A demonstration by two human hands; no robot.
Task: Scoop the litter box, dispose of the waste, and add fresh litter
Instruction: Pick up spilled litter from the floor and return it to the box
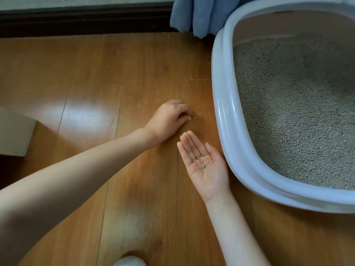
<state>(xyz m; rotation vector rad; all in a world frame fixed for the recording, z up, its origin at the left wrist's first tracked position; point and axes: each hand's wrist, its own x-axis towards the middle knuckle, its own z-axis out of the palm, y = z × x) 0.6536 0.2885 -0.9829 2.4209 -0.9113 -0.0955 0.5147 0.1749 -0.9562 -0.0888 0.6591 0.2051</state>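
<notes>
A white litter box (226, 120) stands on the wooden floor at the right, filled with grey litter (295, 112). My left hand (169, 120) rests on the floor left of the box, fingers curled and pinched together beside a few spilled litter grains (197, 118). My right hand (205, 164) lies palm up just in front of it, close to the box's rim, fingers straight, with a small heap of litter grains (202, 162) in the palm. No scoop is in view.
A blue curtain (196, 14) hangs at the back beside the box. A dark skirting board (84, 20) runs along the wall, with scattered grains (153, 26) on the floor near it. A pale boxy object (13, 131) sits at the left edge. A white shoe tip (130, 261) shows at the bottom.
</notes>
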